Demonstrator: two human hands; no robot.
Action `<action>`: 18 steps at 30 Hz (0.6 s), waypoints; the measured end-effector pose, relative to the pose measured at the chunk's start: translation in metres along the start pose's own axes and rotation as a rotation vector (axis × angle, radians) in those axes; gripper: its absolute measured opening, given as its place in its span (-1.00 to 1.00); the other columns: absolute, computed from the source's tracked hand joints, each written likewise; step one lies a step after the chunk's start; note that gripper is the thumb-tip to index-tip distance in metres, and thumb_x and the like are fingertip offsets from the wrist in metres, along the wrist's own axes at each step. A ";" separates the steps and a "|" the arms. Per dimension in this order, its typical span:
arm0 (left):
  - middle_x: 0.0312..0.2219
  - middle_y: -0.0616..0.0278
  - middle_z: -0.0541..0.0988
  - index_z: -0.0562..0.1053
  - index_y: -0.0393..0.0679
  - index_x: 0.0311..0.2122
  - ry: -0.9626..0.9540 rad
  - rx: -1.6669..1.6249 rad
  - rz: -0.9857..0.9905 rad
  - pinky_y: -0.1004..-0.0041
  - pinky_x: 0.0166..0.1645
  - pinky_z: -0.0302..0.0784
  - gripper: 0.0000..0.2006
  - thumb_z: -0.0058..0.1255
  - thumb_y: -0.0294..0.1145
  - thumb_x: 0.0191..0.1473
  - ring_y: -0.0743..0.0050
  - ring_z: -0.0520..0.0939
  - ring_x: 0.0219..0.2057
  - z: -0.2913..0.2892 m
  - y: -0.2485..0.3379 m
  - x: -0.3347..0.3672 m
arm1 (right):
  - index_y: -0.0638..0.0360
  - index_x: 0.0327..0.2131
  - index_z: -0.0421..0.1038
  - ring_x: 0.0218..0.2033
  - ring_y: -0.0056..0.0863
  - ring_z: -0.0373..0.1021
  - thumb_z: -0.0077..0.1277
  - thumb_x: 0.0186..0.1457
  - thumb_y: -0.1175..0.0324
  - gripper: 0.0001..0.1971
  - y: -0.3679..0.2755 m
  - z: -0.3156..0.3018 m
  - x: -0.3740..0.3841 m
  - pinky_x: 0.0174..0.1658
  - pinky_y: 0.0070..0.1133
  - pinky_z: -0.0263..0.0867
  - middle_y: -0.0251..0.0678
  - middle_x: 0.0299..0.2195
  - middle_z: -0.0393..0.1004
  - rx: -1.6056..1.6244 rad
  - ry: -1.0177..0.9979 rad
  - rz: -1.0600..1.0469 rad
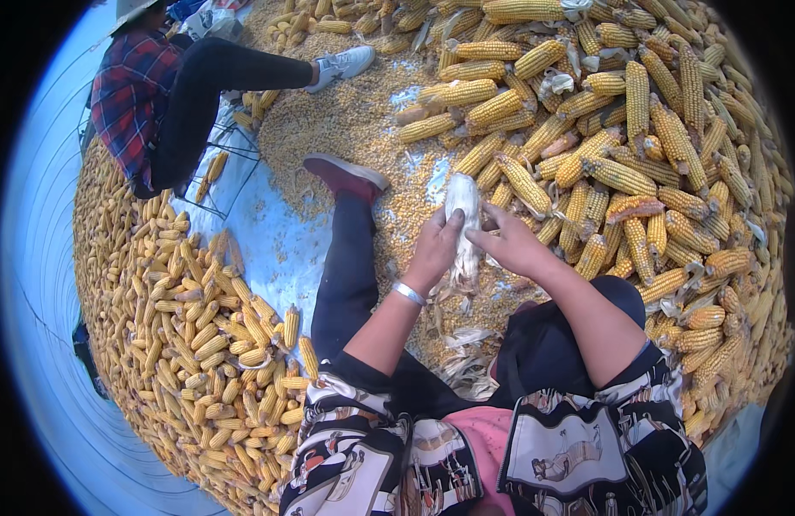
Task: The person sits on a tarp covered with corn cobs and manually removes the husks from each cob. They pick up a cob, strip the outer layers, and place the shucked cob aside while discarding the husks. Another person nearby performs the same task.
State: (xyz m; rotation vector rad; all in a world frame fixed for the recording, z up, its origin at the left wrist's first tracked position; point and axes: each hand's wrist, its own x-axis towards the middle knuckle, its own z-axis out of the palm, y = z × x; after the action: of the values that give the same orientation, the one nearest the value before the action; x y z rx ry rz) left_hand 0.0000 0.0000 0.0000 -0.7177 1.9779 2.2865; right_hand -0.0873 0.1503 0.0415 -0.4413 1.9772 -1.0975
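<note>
Both hands (pixel 475 245) grip husked cob (pixel 463 206) — corn piles (pixel 638 129) around.

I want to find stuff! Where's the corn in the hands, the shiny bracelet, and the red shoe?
husked corn cob (pixel 463 199), head view, on its pale husk top.
bracelet (pixel 408 293), head view, on the band at the left wrist.
red shoe (pixel 346 175), head view, on its upper.

The pale husk-wrapped corn cob (pixel 463 206) is sitting between the left hand (pixel 435 249) and the right hand (pixel 511 245), above the scattered loose yellow kernels (pixel 346 129). A heap of yellow husked cobs (pixel 638 146) is lying to the right, another yellow cob pile (pixel 182 344) to the left. A seated person in a plaid shirt (pixel 135 95) is sitting far left, beyond it.
</note>
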 end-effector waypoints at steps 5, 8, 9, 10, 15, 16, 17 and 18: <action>-0.60 -0.18 0.51 0.44 -0.35 -0.42 0.329 0.663 0.377 0.16 -0.41 0.40 -0.66 -0.11 -0.25 0.24 -0.09 0.55 -0.56 0.001 -0.006 -0.031 | 0.30 0.20 0.07 -0.35 -0.55 0.44 0.17 0.01 0.42 -0.30 -0.010 0.025 -0.004 -0.38 -0.60 0.38 -0.21 -0.22 0.49 0.422 -0.206 0.052; -0.65 -0.19 0.45 0.43 -0.34 -0.48 0.433 0.843 0.353 0.20 -0.48 0.34 -0.65 -0.04 -0.23 0.21 -0.06 0.48 -0.64 -0.017 -0.003 -0.068 | 0.34 0.25 0.01 -0.35 -0.55 0.43 0.17 -0.05 0.54 -0.21 -0.015 0.042 -0.025 -0.35 -0.59 0.37 -0.21 -0.26 0.49 0.361 -0.222 -0.003; -0.66 -0.16 0.45 0.43 -0.34 -0.49 0.435 0.776 0.344 0.20 -0.49 0.34 -0.65 -0.04 -0.24 0.20 0.00 0.47 -0.65 -0.019 -0.003 -0.081 | 0.35 0.26 0.00 -0.35 -0.55 0.43 0.16 -0.05 0.56 -0.20 -0.016 0.047 -0.031 -0.34 -0.59 0.38 -0.21 -0.27 0.49 0.375 -0.233 -0.076; -0.67 -0.13 0.45 0.43 -0.34 -0.49 0.434 0.711 0.332 0.20 -0.49 0.34 -0.66 -0.03 -0.25 0.19 0.05 0.47 -0.66 -0.020 -0.001 -0.094 | 0.36 0.27 0.02 -0.31 -0.55 0.44 0.11 -0.02 0.55 -0.24 -0.017 0.052 -0.036 -0.26 -0.62 0.38 -0.21 -0.21 0.50 0.323 -0.201 -0.097; -0.74 0.33 0.43 0.45 -0.29 -0.53 0.244 0.201 0.032 0.48 -0.60 0.23 -0.67 -0.01 -0.25 0.19 0.63 0.35 -0.70 -0.036 0.021 -0.130 | 0.40 0.20 0.15 -0.18 -0.54 0.43 0.04 -0.01 0.52 -0.35 -0.024 0.062 -0.042 -0.07 -0.59 0.35 -0.16 -0.06 0.47 0.456 -0.297 -0.129; -0.67 0.43 0.45 0.46 -0.24 -0.44 0.177 -0.007 -0.019 0.59 -0.62 0.20 -0.72 -0.02 -0.25 0.21 0.67 0.30 -0.73 -0.040 0.024 -0.138 | 0.40 0.19 0.18 -0.17 -0.55 0.43 0.03 -0.02 0.53 -0.37 -0.027 0.058 -0.044 -0.07 -0.60 0.34 -0.16 -0.07 0.48 0.452 -0.326 -0.130; -0.65 0.42 0.46 0.46 -0.25 -0.38 0.033 -0.310 0.043 0.59 -0.61 0.21 -0.74 -0.03 -0.24 0.22 0.67 0.31 -0.71 -0.049 0.030 -0.146 | 0.41 0.17 0.21 -0.16 -0.56 0.43 0.02 -0.02 0.55 -0.39 -0.030 0.055 -0.047 -0.06 -0.60 0.34 -0.17 -0.08 0.49 0.439 -0.337 -0.110; -0.63 0.42 0.46 0.46 -0.25 -0.32 -0.121 -0.612 0.116 0.59 -0.60 0.23 -0.75 -0.03 -0.24 0.22 0.67 0.33 -0.70 -0.061 0.038 -0.155 | 0.30 0.13 0.31 -0.29 -0.53 0.48 0.02 -0.03 0.54 -0.44 -0.033 0.053 -0.053 -0.20 -0.60 0.41 -0.13 -0.19 0.54 0.128 -0.165 -0.231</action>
State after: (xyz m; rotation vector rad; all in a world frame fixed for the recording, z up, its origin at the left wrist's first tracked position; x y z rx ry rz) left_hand 0.1457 -0.0229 0.0864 -0.4714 1.2901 2.9523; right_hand -0.0158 0.1363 0.0793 -0.6814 1.7321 -1.2795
